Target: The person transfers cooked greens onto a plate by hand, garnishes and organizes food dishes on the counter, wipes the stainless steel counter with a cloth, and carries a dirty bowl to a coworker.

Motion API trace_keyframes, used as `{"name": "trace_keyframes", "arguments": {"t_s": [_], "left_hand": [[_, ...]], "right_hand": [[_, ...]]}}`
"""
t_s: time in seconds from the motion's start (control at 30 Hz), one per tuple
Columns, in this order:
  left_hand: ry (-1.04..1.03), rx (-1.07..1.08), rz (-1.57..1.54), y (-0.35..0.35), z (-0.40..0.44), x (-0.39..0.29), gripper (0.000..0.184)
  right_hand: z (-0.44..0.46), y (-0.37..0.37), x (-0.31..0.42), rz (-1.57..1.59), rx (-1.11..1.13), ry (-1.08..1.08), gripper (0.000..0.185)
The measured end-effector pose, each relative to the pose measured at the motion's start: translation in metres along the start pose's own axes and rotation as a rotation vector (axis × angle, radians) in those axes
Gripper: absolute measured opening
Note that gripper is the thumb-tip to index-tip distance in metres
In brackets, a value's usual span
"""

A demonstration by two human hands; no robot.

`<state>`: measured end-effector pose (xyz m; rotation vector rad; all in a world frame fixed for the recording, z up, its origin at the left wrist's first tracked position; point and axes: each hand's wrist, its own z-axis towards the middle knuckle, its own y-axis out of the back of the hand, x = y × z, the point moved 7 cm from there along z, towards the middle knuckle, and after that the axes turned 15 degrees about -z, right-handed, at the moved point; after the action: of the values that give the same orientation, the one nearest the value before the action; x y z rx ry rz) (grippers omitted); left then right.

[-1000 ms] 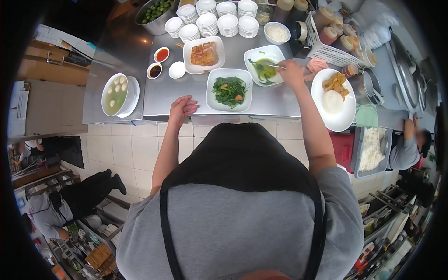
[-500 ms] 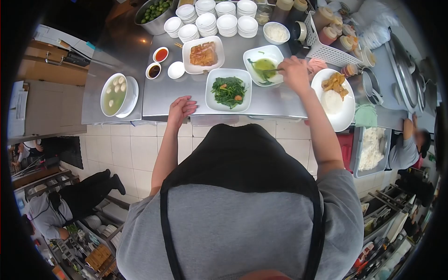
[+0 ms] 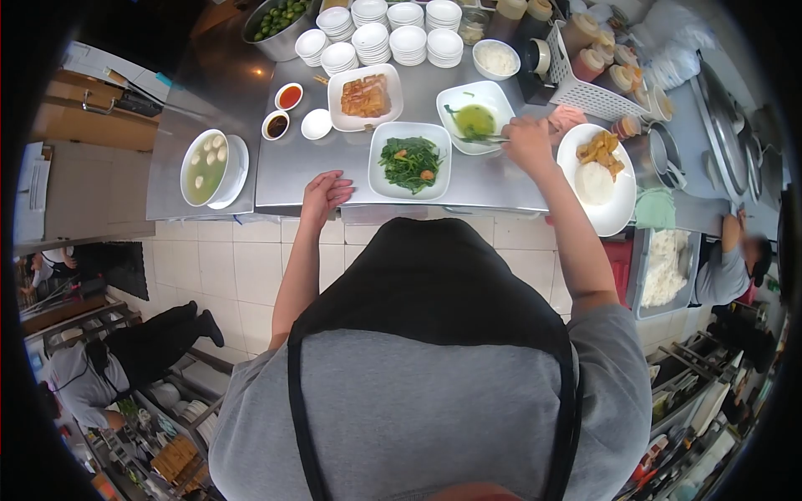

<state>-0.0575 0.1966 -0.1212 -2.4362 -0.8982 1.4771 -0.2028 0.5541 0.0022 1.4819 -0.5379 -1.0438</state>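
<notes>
My right hand [image 3: 531, 144] is closed round the handle of a spoon [image 3: 494, 139]. The spoon's far end is down in green broth inside a white square bowl [image 3: 446, 93], where a few leaf scraps cling to the side. My left hand [image 3: 327, 194] rests at the counter's front edge, fingers stretched out and holding nothing. Between my hands stands a white dish [image 3: 378, 185] of cooked green leaves [image 3: 408, 163] with orange-brown pieces. Behind it, another white dish [image 3: 336, 121] holds browned, sliced food [image 3: 364, 98].
Small sauce bowls [image 3: 316, 125] sit left of the browned food. A soup bowl [image 3: 185, 179] with pale balls stands farther left. Right of my right hand is an oval plate [image 3: 614, 219] with rice. Stacked white dishes [image 3: 370, 37] and a bottle basket [image 3: 585, 92] line the back.
My right hand has shifted slightly down and toward me, and the spoon lies lower in the broth bowl. My left hand stays in place.
</notes>
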Motion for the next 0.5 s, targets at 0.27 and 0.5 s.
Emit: {"name": "trace_keyframes", "arguments": {"t_s": [0.27, 0.5], "left_hand": [[0.001, -0.004, 0.003, 0.003, 0.003, 0.001, 0.029], [0.009, -0.017, 0.008, 0.0, 0.001, 0.0, 0.029]], "right_hand": [[-0.001, 0.003, 0.006, 0.009, -0.223, -0.006, 0.008], [-0.012, 0.071, -0.009, 0.076, -0.421, -0.074, 0.011]]}}
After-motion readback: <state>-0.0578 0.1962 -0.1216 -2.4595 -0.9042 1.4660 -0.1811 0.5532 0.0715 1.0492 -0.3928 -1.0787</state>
